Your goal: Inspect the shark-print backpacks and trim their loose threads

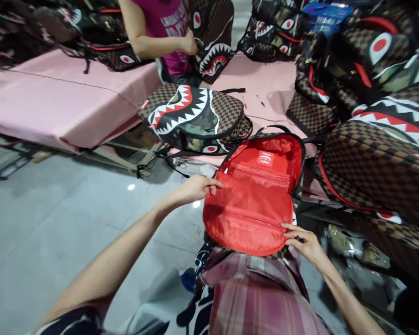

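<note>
An unzipped backpack (251, 200) with a bright red lining lies spread wide at the table's near edge and over my lap. Its flap is folded down toward me, and a small label shows inside. At the flap's left edge, my left hand (200, 188) pinches the red lining between thumb and fingers. My right hand (302, 239) is at the lower right edge, its fingers closed on the flap's rim. Just behind lies a closed checkered backpack (195, 116) with a shark-mouth print.
More checkered backpacks (380, 153) are piled at the right. Across the pink table (108, 93), a person in a magenta shirt (165, 37) handles another backpack (214, 42). A blue basket (326, 17) stands at the back right. Plastic-wrapped items (356, 246) lie below the table.
</note>
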Demonstrator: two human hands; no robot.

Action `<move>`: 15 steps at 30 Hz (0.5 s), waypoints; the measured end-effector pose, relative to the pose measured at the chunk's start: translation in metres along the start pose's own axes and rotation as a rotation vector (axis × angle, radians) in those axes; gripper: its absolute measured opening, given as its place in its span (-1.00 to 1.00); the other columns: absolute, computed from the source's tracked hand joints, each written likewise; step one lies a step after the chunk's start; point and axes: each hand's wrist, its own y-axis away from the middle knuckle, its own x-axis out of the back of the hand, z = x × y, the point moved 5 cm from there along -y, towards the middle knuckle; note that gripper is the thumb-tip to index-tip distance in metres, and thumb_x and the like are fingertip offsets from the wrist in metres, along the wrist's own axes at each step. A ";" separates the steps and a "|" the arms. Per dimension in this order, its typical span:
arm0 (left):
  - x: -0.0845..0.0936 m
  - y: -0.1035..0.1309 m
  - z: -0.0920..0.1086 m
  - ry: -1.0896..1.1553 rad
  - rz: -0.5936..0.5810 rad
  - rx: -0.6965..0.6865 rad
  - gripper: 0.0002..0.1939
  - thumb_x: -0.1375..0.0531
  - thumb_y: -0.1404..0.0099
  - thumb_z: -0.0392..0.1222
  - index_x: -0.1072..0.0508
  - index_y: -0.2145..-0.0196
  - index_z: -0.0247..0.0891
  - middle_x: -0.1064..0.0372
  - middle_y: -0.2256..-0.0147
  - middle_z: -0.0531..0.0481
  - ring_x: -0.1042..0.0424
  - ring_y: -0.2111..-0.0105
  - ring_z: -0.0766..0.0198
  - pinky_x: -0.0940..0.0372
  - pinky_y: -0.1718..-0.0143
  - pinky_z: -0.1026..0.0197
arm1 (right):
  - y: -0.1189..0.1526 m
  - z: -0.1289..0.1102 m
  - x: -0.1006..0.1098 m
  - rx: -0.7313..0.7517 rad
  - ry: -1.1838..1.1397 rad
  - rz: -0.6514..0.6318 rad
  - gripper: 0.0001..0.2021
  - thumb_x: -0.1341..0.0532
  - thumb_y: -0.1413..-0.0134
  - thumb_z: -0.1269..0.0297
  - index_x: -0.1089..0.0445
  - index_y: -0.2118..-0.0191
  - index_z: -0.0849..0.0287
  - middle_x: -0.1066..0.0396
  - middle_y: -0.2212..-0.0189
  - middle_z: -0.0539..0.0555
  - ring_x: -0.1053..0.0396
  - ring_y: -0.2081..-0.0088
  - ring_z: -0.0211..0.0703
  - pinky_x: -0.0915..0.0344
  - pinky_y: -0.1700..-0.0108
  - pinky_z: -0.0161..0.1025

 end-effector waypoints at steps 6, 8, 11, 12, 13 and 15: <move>-0.050 -0.117 0.066 -0.161 -0.198 -0.008 -0.66 0.03 -0.26 -0.16 -0.49 0.16 -0.21 -0.47 0.19 -0.10 -0.44 0.21 0.14 -0.23 0.17 0.21 | 0.012 -0.003 -0.004 0.015 0.020 -0.014 -0.85 -0.27 0.06 0.17 -0.53 0.31 -0.01 -0.43 0.08 0.10 -0.40 0.07 0.02 -0.30 0.01 -0.02; -0.077 -0.121 0.076 -0.190 -0.323 -0.005 -0.66 0.00 -0.26 -0.05 -0.53 0.28 -0.23 -0.50 0.25 -0.13 -0.46 0.25 0.10 -0.24 0.21 0.19 | 0.017 -0.010 0.007 0.002 0.031 -0.093 -0.85 -0.26 0.04 0.17 -0.54 0.32 0.01 -0.45 0.11 0.10 -0.41 0.09 0.01 -0.33 0.04 -0.07; -0.095 -0.101 0.084 -0.236 -0.413 -0.017 -0.59 0.06 -0.30 0.02 -0.53 0.30 -0.18 -0.50 0.27 -0.11 -0.46 0.24 0.10 -0.24 0.22 0.18 | -0.001 -0.033 0.039 0.000 0.079 -0.038 -0.82 -0.19 -0.04 0.15 -0.53 0.32 0.04 -0.52 0.27 0.08 -0.47 0.22 -0.06 -0.38 0.15 -0.14; -0.096 -0.093 0.087 -0.263 -0.432 -0.018 -0.56 0.11 -0.32 0.02 -0.53 0.28 -0.15 -0.50 0.25 -0.09 -0.46 0.23 0.11 -0.24 0.21 0.17 | -0.016 -0.044 0.051 0.030 0.130 0.052 -0.79 -0.15 -0.08 0.15 -0.52 0.28 0.05 -0.52 0.27 0.08 -0.46 0.21 -0.07 -0.37 0.14 -0.15; -0.096 -0.084 0.091 -0.295 -0.448 -0.017 -0.54 0.14 -0.33 0.02 -0.51 0.25 -0.13 -0.50 0.24 -0.08 -0.45 0.22 0.12 -0.24 0.21 0.17 | -0.036 -0.058 0.058 0.089 0.207 0.142 -0.76 -0.11 -0.11 0.15 -0.50 0.23 0.06 -0.51 0.23 0.08 -0.44 0.17 -0.08 -0.34 0.10 -0.14; -0.095 -0.069 0.100 -0.355 -0.472 -0.011 -0.52 0.19 -0.35 0.03 -0.50 0.22 -0.09 -0.49 0.23 -0.06 -0.45 0.21 0.14 -0.24 0.21 0.18 | -0.083 -0.084 0.050 0.212 0.458 0.136 -0.71 -0.06 -0.16 0.20 -0.43 0.09 0.09 -0.43 0.08 0.09 -0.35 0.02 -0.08 -0.24 -0.03 -0.14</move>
